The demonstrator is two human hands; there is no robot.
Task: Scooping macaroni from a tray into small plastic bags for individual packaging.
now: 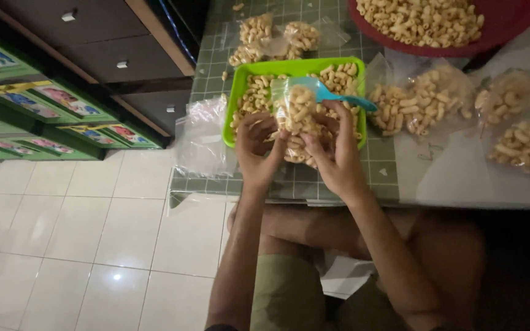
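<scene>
Small clear bag of short tube-shaped snacks held upright over green tray, so spills fall back among loose pieces. Left hand closed on bag's left side; right hand clasps right side, fingers pinching near top. Blue scoop lies in tray just behind bag, within reach. Filled bags set aside on desk to right and behind tray. Red bowl of same snacks at far edge. Empty bags left of tray.
</scene>
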